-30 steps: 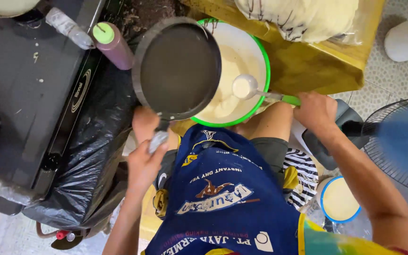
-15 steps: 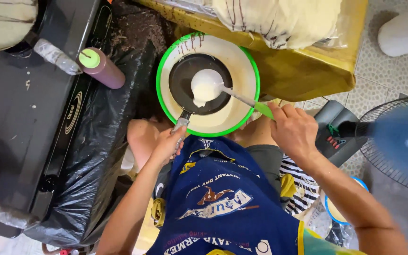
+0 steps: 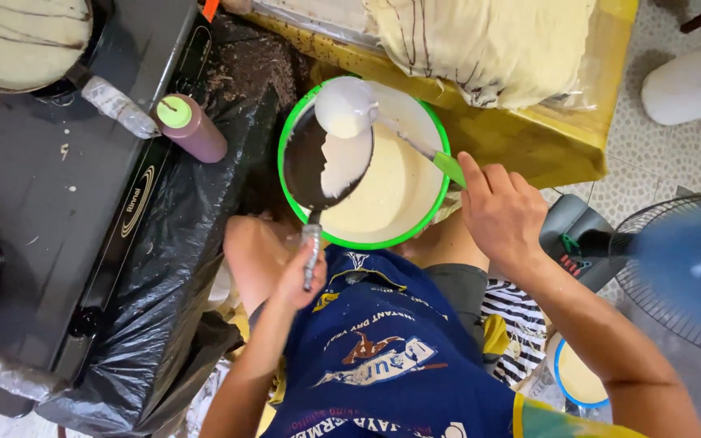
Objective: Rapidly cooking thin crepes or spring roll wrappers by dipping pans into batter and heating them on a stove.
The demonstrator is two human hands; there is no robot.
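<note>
Two hands busy: left hand (image 3: 306, 280) clamped on pan (image 3: 328, 162) handle, right hand (image 3: 501, 212) clamped on ladle (image 3: 349, 107), tipping batter onto pan above green-rimmed bowl (image 3: 415, 212).

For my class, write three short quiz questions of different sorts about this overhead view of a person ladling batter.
1. True or false: the left hand grips the handle of the small dark frying pan.
2. Which hand holds the green-handled ladle? A) left B) right
3. Fill in: the pan is held over the green-rimmed round bowl of pale batter, and pale batter covers ____ of its surface.

Key: 1 true. 2 B, the right hand. 3 part; the left side of the pan is bare and dark.
</note>
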